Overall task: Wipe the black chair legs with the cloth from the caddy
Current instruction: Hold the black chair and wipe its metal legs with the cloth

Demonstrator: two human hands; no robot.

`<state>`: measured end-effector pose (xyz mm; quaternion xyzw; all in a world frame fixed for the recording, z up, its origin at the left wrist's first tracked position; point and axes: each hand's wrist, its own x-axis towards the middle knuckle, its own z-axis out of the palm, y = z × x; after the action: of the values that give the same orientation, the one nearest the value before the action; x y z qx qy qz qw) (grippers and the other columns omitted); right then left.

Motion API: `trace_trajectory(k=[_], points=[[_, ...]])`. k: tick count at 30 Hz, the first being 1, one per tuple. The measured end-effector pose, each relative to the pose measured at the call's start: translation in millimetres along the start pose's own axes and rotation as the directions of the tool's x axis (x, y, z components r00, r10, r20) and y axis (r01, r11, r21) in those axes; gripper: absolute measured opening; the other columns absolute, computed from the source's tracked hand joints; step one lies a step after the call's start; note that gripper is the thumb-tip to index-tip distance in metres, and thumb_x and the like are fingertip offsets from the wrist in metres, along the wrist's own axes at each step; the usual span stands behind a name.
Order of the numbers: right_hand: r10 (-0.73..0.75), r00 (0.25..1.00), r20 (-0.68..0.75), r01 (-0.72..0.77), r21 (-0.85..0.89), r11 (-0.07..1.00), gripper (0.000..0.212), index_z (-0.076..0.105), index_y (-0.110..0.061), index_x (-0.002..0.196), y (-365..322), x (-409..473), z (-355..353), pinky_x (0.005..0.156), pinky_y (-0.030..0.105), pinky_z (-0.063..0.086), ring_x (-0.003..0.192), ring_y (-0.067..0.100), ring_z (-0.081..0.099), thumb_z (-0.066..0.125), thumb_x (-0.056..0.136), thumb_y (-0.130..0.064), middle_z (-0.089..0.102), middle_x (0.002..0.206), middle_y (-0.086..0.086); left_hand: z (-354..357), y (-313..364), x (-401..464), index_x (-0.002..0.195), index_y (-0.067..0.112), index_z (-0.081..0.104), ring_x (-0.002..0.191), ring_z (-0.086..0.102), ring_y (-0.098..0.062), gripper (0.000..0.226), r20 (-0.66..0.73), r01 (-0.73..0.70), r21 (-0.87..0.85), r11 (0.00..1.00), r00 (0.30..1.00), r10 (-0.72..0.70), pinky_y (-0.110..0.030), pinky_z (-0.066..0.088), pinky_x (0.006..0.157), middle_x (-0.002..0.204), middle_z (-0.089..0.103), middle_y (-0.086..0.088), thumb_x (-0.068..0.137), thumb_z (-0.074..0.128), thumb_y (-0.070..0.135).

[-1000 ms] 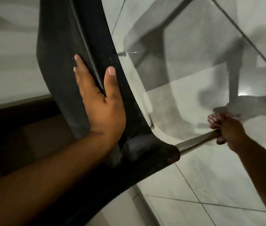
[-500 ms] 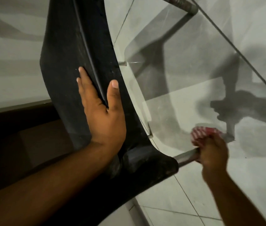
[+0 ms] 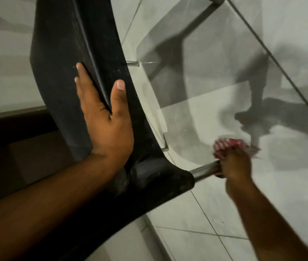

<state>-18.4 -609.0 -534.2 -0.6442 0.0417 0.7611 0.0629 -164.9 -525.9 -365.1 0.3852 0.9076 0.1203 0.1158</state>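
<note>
The black chair [image 3: 70,53] is tipped over, its dark shell running from the top down to the lower middle. My left hand [image 3: 106,121] lies flat on the shell, fingers spread along a ridge. A metal leg [image 3: 204,169] sticks out of the shell's lower corner toward the right. My right hand [image 3: 234,164] is closed around that leg, close to the shell, with a red and white cloth [image 3: 226,145] bunched in it. The leg's far part is hidden by hand and cloth.
Pale tiled floor [image 3: 187,247] with dark grout lines lies below and to the right, crossed by chair shadows. Another chair leg [image 3: 215,0] shows at the top edge. A short metal stub [image 3: 132,63] juts from the shell. Dark furniture fills the left.
My right hand with the cloth has slid along the leg toward the chair shell, from the leg's far end to near the corner. My left hand stays on the shell.
</note>
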Motion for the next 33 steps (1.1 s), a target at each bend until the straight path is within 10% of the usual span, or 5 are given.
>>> trace_trajectory(k=[7, 12, 14, 24, 33], points=[[-0.06, 0.988, 0.139, 0.041, 0.136, 0.99, 0.068, 0.019, -0.024, 0.163, 16, -81, 24, 0.117, 0.057, 0.041, 0.147, 0.034, 0.04, 0.051, 0.103, -0.025, 0.022, 0.168, 0.006, 3, 5, -4, 0.172, 0.019, 0.006, 0.173, 0.016, -0.026, 0.086, -0.023, 0.016, 0.027, 1.0, 1.0, -0.015, -0.054, 0.022, 0.141, 0.183, 0.019, -0.005, 0.102, 0.045, 0.049], [-0.118, 0.993, 0.015, 0.113, 0.186, 0.976, 0.026, 0.045, 0.019, 0.121, 26, 0, 7, 0.069, 0.032, 0.058, 0.078, 0.029, 0.063, 0.041, 0.097, 0.011, 0.052, 0.102, 0.028, 2, 5, -5, 0.172, 0.023, 0.005, 0.172, 0.017, -0.023, 0.087, -0.019, 0.029, 0.029, 0.999, 0.999, -0.028, -0.052, 0.023, 0.141, 0.183, 0.019, -0.003, 0.101, 0.046, 0.05], [-0.171, 0.983, 0.063, 0.144, 0.305, 0.941, 0.009, 0.035, 0.018, 0.087, 24, 41, -7, 0.044, 0.02, 0.033, 0.054, 0.016, 0.039, 0.029, 0.091, 0.023, 0.031, 0.073, 0.015, 2, 7, -7, 0.172, 0.025, 0.006, 0.172, 0.019, -0.022, 0.086, -0.031, 0.038, 0.012, 0.999, 0.999, -0.038, -0.051, 0.024, 0.141, 0.183, 0.021, -0.001, 0.1, 0.046, 0.05], [0.021, 0.999, 0.047, -0.013, -0.16, 0.987, 0.03, 0.039, -0.027, 0.071, 23, 133, -49, 0.056, 0.025, 0.037, 0.058, 0.014, 0.037, 0.038, 0.096, -0.012, 0.041, 0.066, -0.004, 2, 2, -1, 0.172, 0.024, 0.006, 0.168, 0.029, -0.027, 0.102, -0.035, 0.013, 0.002, 1.0, 0.999, -0.012, -0.055, 0.032, 0.137, 0.18, 0.026, -0.006, 0.088, 0.046, 0.067], [-0.223, 0.964, 0.143, 0.182, 0.254, 0.95, 0.012, 0.044, 0.012, 0.097, 13, -30, 7, 0.047, 0.021, 0.04, 0.064, 0.02, 0.039, 0.033, 0.097, 0.017, 0.037, 0.078, 0.013, 3, 2, -3, 0.172, 0.014, 0.004, 0.171, 0.021, -0.032, 0.101, -0.029, -0.013, 0.057, 0.998, 0.999, 0.015, -0.054, 0.027, 0.139, 0.181, 0.02, -0.013, 0.093, 0.041, 0.064]])
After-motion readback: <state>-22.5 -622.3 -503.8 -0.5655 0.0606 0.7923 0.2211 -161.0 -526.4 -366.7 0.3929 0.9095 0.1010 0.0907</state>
